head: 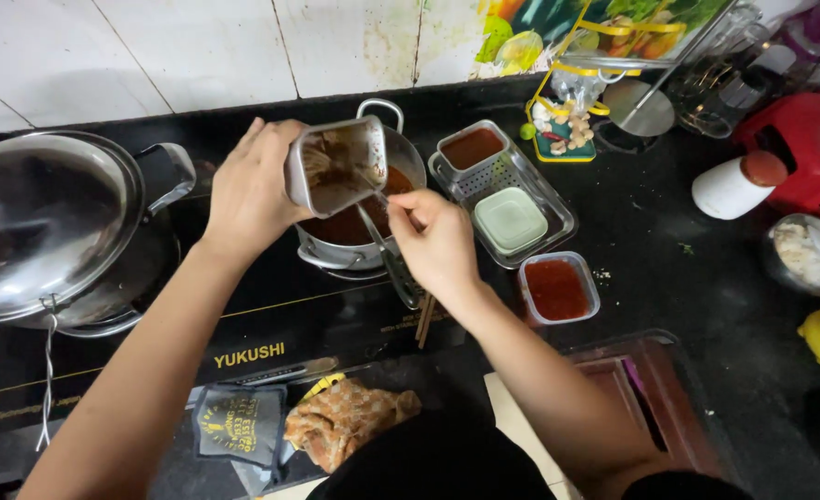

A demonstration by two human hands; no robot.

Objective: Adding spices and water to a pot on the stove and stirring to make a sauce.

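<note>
Head view: a square metal container (336, 167) is gripped in the left hand (253, 190) and tipped over the steel pot (359, 231) of reddish-brown sauce, so its contents run in. A utensil (373, 227) (likely a spoon) is pinched by the right hand (438, 243), scraping residue out, while red sauce tubs (558, 289) are kept right of the pot.

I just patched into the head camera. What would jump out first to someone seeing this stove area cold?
At centre, the left hand tilts a square metal container over a steel pot of reddish-brown sauce, while the right hand scrapes inside the container with a utensil. A large shiny wok fills the left of the stove. To the right of the pot, a tub of red sauce sits on the black counter, in front of a metal tray.
</note>
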